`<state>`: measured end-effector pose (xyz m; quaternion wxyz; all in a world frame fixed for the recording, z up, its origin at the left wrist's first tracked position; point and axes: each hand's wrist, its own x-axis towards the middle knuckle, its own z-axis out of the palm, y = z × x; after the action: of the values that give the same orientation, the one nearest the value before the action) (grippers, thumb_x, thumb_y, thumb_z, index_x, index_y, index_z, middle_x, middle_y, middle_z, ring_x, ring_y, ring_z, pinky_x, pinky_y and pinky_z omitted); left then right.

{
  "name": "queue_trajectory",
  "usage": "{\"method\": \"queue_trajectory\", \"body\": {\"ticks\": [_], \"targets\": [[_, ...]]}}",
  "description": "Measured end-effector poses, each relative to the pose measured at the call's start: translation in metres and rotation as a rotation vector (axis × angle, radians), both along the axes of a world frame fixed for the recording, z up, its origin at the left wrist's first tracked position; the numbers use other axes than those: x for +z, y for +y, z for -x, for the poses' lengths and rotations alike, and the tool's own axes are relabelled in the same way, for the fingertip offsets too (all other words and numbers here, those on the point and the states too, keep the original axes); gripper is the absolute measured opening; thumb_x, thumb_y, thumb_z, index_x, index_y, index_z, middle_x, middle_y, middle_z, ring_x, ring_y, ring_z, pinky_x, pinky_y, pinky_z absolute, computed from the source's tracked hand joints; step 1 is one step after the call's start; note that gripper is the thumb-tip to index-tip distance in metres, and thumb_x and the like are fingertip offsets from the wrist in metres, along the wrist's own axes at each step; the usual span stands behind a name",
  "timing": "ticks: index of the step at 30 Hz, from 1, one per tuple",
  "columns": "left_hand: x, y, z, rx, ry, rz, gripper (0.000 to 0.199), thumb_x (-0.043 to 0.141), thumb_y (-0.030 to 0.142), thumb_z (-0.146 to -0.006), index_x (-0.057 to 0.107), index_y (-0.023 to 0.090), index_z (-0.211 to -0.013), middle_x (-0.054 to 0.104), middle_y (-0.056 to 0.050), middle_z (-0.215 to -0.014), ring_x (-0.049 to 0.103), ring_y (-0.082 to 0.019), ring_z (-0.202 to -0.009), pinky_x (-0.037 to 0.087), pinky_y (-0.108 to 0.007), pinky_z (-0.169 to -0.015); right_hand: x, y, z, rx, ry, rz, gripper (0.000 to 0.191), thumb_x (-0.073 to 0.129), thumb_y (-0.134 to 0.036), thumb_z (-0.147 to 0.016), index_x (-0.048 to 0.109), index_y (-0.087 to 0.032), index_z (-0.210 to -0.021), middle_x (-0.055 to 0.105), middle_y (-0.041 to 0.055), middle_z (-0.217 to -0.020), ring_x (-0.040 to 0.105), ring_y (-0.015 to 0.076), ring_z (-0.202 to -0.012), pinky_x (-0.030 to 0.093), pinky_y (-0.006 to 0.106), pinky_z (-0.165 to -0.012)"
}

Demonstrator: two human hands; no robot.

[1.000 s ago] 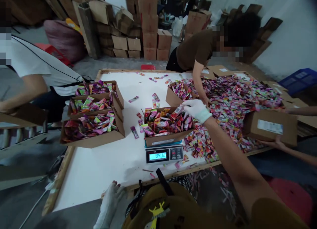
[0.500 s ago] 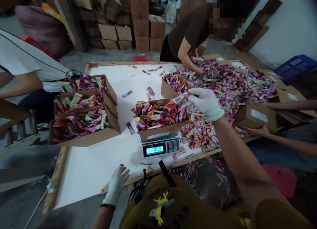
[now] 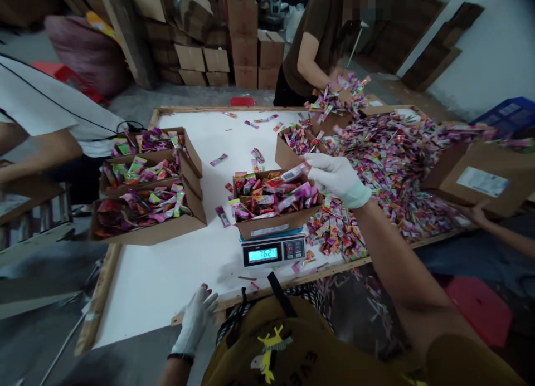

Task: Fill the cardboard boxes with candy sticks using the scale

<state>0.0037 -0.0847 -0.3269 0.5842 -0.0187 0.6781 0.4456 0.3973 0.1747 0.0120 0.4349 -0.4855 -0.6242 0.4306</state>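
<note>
A white desk (image 3: pixel 142 291) carries a heap of sachets (image 3: pixel 393 157) and 1 filled carton (image 3: pixel 246 229) standing on a scale (image 3: pixel 273 253). The left hand (image 3: pixel 194 319), loosely open and empty, is by the desk's near edge; the right hand (image 3: pixel 336 177), fingers nearly together, pinches 1 red sachet (image 3: pixel 289 175) over the carton.

Your white-gloved right hand (image 3: pixel 336 180) grips a red-and-white plastic sachet (image 3: pixel 291 173) above the brown cardboard box (image 3: pixel 267 226) on the grey digital scale (image 3: pixel 273 249). Your white-gloved left hand (image 3: pixel 194 316), fingers extended, is near the white tabletop's (image 3: pixel 142 288) front edge. Three filled brown cardboard boxes (image 3: pixel 163 227) stand left.
</note>
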Motion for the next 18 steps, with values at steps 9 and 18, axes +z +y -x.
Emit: {"method": "queue_trajectory", "body": {"ticks": [9, 18], "targets": [[0.010, 0.006, -0.010, 0.041, 0.048, 0.058, 0.024, 0.061, 0.026, -0.090, 0.058, 0.024, -0.114, 0.067, -0.006, -0.114, 0.073, -0.020, -0.086, 0.058, -0.032, -0.079, 0.010, -0.008, -0.011, -0.121, 0.121, 0.006, 0.034, 0.086, -0.048, -0.075, 0.072, -0.017, -0.079, 0.060, -0.0040, -0.048, 0.041, 0.0068, -0.033, 0.028, 0.020, -0.034], [0.038, 0.042, -0.014, -0.022, 0.107, 0.014, 0.022, 0.062, 0.032, -0.093, 0.061, 0.021, -0.112, 0.066, -0.008, -0.117, 0.072, -0.019, -0.086, 0.056, -0.034, -0.083, 0.004, -0.016, -0.013, -0.100, 0.040, -0.002, 0.033, 0.084, -0.048, -0.079, 0.078, -0.016, -0.083, 0.061, -0.0033, -0.051, 0.044, 0.0067, -0.036, 0.034, 0.019, -0.036]]}}
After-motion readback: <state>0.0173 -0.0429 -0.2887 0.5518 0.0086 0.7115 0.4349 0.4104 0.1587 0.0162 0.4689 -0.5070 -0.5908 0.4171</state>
